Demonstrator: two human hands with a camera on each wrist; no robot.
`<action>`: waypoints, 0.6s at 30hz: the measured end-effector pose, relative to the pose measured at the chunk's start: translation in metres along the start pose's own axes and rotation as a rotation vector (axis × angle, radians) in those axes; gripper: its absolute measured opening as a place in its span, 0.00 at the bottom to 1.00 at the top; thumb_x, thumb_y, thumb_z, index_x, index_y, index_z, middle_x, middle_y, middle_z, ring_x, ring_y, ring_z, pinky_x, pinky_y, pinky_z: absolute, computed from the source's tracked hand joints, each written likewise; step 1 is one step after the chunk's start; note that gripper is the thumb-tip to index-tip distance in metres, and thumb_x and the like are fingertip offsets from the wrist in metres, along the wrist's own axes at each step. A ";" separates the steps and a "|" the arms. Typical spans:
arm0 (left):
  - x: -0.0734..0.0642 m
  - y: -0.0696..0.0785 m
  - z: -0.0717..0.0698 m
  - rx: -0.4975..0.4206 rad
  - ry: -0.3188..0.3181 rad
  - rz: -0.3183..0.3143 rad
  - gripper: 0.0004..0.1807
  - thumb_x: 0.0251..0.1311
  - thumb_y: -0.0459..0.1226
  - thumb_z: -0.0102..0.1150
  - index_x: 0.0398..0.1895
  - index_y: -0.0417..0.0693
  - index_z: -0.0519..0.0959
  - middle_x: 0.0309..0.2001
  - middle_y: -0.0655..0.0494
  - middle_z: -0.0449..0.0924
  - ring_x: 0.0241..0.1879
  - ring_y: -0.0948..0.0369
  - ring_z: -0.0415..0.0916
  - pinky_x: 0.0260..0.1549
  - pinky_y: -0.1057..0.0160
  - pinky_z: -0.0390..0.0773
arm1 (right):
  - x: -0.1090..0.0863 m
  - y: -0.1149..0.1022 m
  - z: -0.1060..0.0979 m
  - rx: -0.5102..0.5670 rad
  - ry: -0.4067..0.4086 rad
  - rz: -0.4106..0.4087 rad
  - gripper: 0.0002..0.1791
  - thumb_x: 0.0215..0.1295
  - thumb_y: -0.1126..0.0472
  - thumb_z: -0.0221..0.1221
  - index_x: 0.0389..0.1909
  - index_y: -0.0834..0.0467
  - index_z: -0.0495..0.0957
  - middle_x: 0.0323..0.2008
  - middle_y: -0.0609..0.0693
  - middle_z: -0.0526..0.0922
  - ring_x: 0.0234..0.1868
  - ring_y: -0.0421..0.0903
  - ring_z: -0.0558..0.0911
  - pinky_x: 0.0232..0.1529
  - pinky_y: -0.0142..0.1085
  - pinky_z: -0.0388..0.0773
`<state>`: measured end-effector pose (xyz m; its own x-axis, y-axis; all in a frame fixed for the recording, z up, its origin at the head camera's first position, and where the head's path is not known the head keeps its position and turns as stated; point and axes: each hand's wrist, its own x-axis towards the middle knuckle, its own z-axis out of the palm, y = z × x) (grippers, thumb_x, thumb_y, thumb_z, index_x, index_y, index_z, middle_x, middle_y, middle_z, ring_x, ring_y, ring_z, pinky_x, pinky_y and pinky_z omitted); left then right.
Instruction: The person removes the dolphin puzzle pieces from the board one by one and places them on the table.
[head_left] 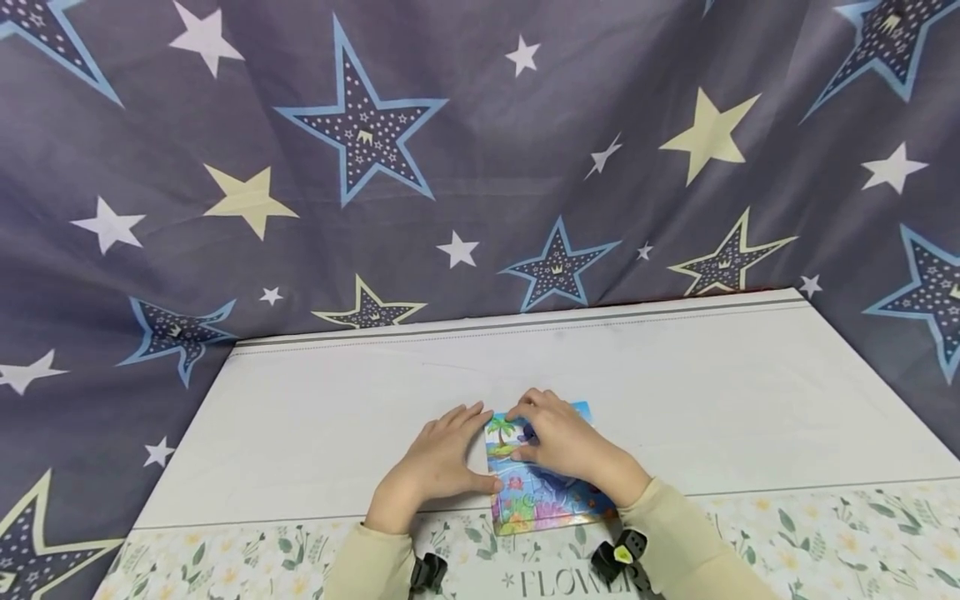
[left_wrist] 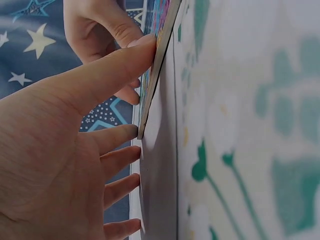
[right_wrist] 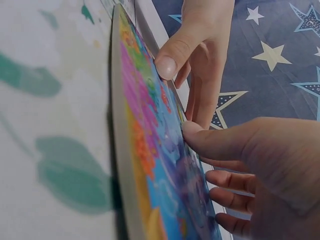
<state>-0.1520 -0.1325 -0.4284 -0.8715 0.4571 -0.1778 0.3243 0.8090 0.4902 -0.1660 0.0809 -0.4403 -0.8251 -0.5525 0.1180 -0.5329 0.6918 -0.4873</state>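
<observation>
A colourful jigsaw puzzle (head_left: pixel 517 508) with a palm tree and sea creatures lies flat on the table, partly covered by my right hand. My left hand (head_left: pixel 442 457) spreads along its left side, thumb resting on the left edge and fingertips near the upper left corner. Over the upper middle of the puzzle arches my right hand (head_left: pixel 562 437), its thumb and index fingertip apart and touching the picture near the palm tree. In the right wrist view the right thumb (right_wrist: pixel 200 137) presses on the puzzle surface; no loose piece shows between the fingers.
A white table cover (head_left: pixel 337 417) lies beneath, with a floral front band (head_left: pixel 810 525) that bears printed lettering. A dark curtain (head_left: pixel 480 133) with stars hangs behind the table and down its sides. Black straps with small devices sit on both wrists.
</observation>
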 end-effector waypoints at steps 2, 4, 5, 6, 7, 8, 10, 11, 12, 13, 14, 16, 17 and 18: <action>0.000 0.000 0.000 0.000 0.001 -0.006 0.56 0.45 0.56 0.75 0.75 0.44 0.61 0.76 0.48 0.55 0.75 0.45 0.48 0.71 0.39 0.49 | 0.000 0.001 0.001 0.006 -0.001 0.003 0.24 0.57 0.56 0.72 0.53 0.60 0.80 0.48 0.51 0.75 0.47 0.50 0.74 0.48 0.47 0.75; 0.001 0.000 0.001 -0.001 0.004 -0.011 0.56 0.44 0.56 0.75 0.75 0.43 0.60 0.76 0.48 0.54 0.75 0.46 0.48 0.71 0.39 0.49 | 0.000 0.002 0.003 0.023 -0.003 0.006 0.23 0.58 0.57 0.71 0.53 0.60 0.80 0.48 0.52 0.74 0.47 0.50 0.73 0.48 0.47 0.74; 0.001 0.000 0.001 -0.003 0.006 -0.011 0.57 0.44 0.56 0.75 0.75 0.43 0.60 0.76 0.48 0.54 0.75 0.46 0.48 0.71 0.39 0.49 | 0.000 0.003 0.003 0.035 -0.002 0.008 0.23 0.58 0.57 0.71 0.53 0.61 0.80 0.48 0.52 0.74 0.47 0.50 0.73 0.48 0.48 0.74; 0.001 0.000 0.002 -0.004 0.009 -0.010 0.57 0.44 0.56 0.75 0.75 0.43 0.60 0.76 0.48 0.55 0.75 0.46 0.48 0.71 0.39 0.50 | 0.000 0.003 0.004 0.048 -0.004 0.010 0.23 0.58 0.58 0.71 0.53 0.61 0.80 0.48 0.53 0.74 0.48 0.51 0.73 0.49 0.49 0.74; 0.001 0.000 0.002 -0.004 0.011 -0.010 0.57 0.44 0.56 0.75 0.75 0.43 0.60 0.76 0.48 0.55 0.75 0.45 0.49 0.71 0.39 0.50 | 0.000 0.004 0.004 0.062 -0.003 0.011 0.23 0.58 0.58 0.71 0.53 0.61 0.79 0.48 0.53 0.74 0.48 0.51 0.73 0.50 0.50 0.73; 0.001 0.000 0.002 -0.005 0.014 -0.008 0.57 0.44 0.56 0.75 0.75 0.42 0.61 0.76 0.48 0.55 0.75 0.45 0.49 0.70 0.39 0.50 | 0.000 0.004 0.004 0.077 -0.005 0.013 0.22 0.58 0.59 0.71 0.52 0.61 0.79 0.48 0.53 0.73 0.49 0.52 0.73 0.50 0.51 0.73; 0.001 0.000 0.003 -0.005 0.018 -0.011 0.56 0.44 0.56 0.75 0.75 0.42 0.61 0.76 0.47 0.55 0.75 0.45 0.49 0.70 0.39 0.50 | 0.001 0.005 0.004 0.101 -0.004 0.013 0.22 0.58 0.60 0.71 0.52 0.62 0.79 0.48 0.54 0.73 0.50 0.53 0.73 0.51 0.52 0.73; 0.001 0.000 0.003 -0.003 0.018 -0.013 0.56 0.44 0.57 0.75 0.75 0.43 0.61 0.76 0.47 0.55 0.75 0.45 0.49 0.70 0.39 0.50 | 0.001 0.005 0.004 0.109 -0.004 0.013 0.22 0.57 0.60 0.71 0.51 0.62 0.79 0.48 0.54 0.74 0.50 0.54 0.73 0.51 0.53 0.73; 0.000 0.000 0.003 -0.002 0.019 -0.014 0.56 0.44 0.57 0.75 0.75 0.43 0.61 0.76 0.47 0.55 0.75 0.45 0.49 0.70 0.39 0.50 | 0.002 0.005 0.004 0.116 -0.003 0.013 0.22 0.57 0.60 0.72 0.51 0.62 0.79 0.48 0.54 0.74 0.50 0.54 0.73 0.51 0.53 0.73; 0.000 -0.001 0.003 -0.002 0.019 -0.016 0.56 0.43 0.57 0.75 0.75 0.43 0.61 0.76 0.47 0.55 0.75 0.45 0.49 0.70 0.39 0.51 | 0.002 0.005 0.005 0.123 -0.002 0.016 0.23 0.56 0.60 0.72 0.51 0.63 0.79 0.48 0.55 0.74 0.51 0.55 0.73 0.51 0.53 0.73; 0.000 -0.001 0.003 -0.002 0.020 -0.017 0.57 0.43 0.57 0.75 0.75 0.43 0.61 0.76 0.47 0.55 0.75 0.45 0.49 0.70 0.38 0.51 | 0.002 0.005 0.005 0.127 -0.002 0.020 0.23 0.56 0.60 0.72 0.51 0.63 0.79 0.48 0.55 0.74 0.51 0.55 0.73 0.51 0.54 0.73; 0.000 -0.001 0.003 -0.006 0.019 -0.016 0.57 0.43 0.57 0.75 0.74 0.43 0.62 0.76 0.47 0.55 0.75 0.44 0.49 0.70 0.38 0.51 | 0.003 0.004 0.006 0.139 -0.004 0.036 0.23 0.56 0.60 0.72 0.51 0.62 0.78 0.48 0.55 0.74 0.52 0.56 0.73 0.51 0.54 0.72; 0.000 -0.001 0.003 -0.006 0.019 -0.014 0.57 0.43 0.57 0.75 0.74 0.43 0.62 0.76 0.47 0.55 0.75 0.44 0.49 0.70 0.38 0.51 | 0.002 0.004 0.006 0.143 -0.006 0.045 0.23 0.56 0.60 0.72 0.51 0.62 0.78 0.48 0.54 0.74 0.52 0.56 0.73 0.51 0.55 0.72; 0.001 -0.001 0.003 -0.006 0.018 -0.011 0.57 0.43 0.57 0.75 0.74 0.43 0.62 0.76 0.47 0.55 0.75 0.44 0.49 0.70 0.38 0.51 | 0.002 0.004 0.006 0.148 -0.006 0.053 0.22 0.56 0.61 0.72 0.50 0.62 0.78 0.48 0.54 0.74 0.52 0.55 0.73 0.52 0.55 0.72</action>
<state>-0.1518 -0.1320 -0.4313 -0.8815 0.4413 -0.1682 0.3122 0.8118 0.4935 -0.1687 0.0794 -0.4467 -0.8499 -0.5202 0.0836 -0.4547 0.6439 -0.6153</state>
